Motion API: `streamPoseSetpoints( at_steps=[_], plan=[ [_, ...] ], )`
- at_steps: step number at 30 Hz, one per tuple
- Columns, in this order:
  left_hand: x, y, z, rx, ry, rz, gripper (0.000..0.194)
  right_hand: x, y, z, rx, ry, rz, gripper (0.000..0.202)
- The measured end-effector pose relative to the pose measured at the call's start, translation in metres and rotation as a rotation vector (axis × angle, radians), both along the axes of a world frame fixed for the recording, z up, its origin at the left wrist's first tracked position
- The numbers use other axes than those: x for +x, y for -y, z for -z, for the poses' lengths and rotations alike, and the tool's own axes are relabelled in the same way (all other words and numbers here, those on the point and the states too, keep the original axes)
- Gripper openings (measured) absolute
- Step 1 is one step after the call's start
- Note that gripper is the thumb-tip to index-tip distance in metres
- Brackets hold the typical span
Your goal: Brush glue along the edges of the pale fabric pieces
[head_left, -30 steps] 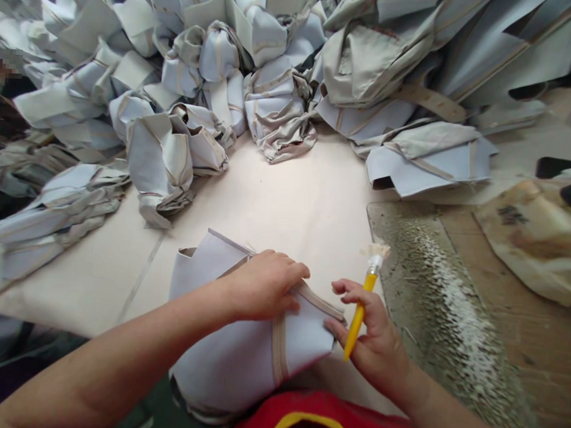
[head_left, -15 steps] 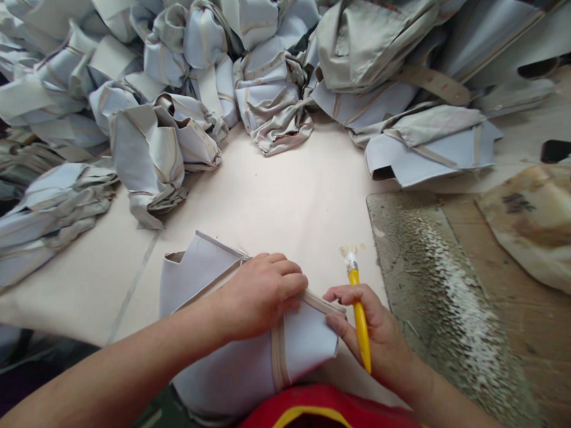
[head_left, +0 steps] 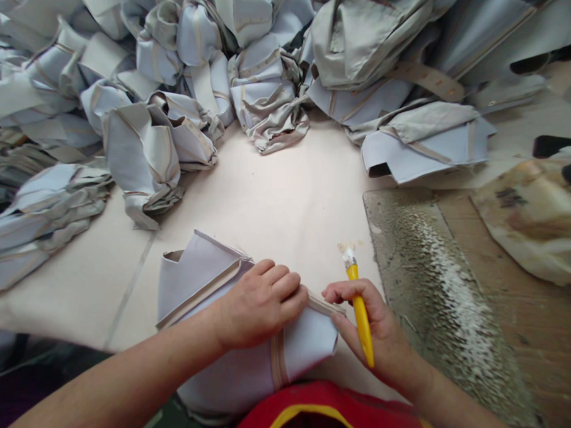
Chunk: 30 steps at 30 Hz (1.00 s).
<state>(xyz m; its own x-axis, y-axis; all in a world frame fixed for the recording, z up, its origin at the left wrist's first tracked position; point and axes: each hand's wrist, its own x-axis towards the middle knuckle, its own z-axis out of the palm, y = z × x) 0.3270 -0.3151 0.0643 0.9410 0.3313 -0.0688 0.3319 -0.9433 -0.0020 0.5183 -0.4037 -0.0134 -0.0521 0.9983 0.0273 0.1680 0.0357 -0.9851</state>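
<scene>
A pale lavender-white sewn bag piece [head_left: 221, 375] with beige edging strips lies at the near edge of the table. My left hand [head_left: 267, 301] is closed over its upper edge, fingers curled down on the strip. At the right end of that strip, the thumb and forefinger of my right hand [head_left: 373, 322] are at the corner. My right hand also grips a yellow-handled paintbrush [head_left: 363, 328], bristles pointing up and coated in white. The edge under my left fingers is hidden.
Many similar bag pieces [head_left: 203, 34] are heaped along the back and left of the table [head_left: 277, 195]. To the right lies a crusted board [head_left: 407, 244] streaked with white paste. Beyond it sits a stained yellowish container [head_left: 536, 218].
My left hand has shifted slightly right along the strip, and more of the left flap's beige edging shows. My right hand keeps the brush nearly in place. The view has shifted a little.
</scene>
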Motion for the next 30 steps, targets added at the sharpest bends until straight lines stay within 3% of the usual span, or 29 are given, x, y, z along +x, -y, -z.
streamPoseSetpoints(
  at_steps=[8, 12, 20, 30],
  plan=[
    [-0.002, -0.003, 0.001, 0.072, 0.012, 0.090, 0.017, 0.011, 0.001, 0.001, -0.010, -0.045, 0.047, 0.021],
    [-0.004, -0.006, 0.002, 0.053, 0.008, 0.083, 0.016, 0.012, 0.003, 0.010, 0.045, 0.020, -0.029, 0.026],
    [0.002, -0.003, -0.003, -0.232, 0.000, -0.144, 0.036, 0.007, -0.001, 0.018, 0.146, 0.068, -0.064, 0.019],
    [0.009, 0.002, -0.007, -0.334, -0.033, -0.250, 0.032, -0.005, 0.001, 0.029, 0.292, 0.025, 0.046, 0.025]
  ],
)
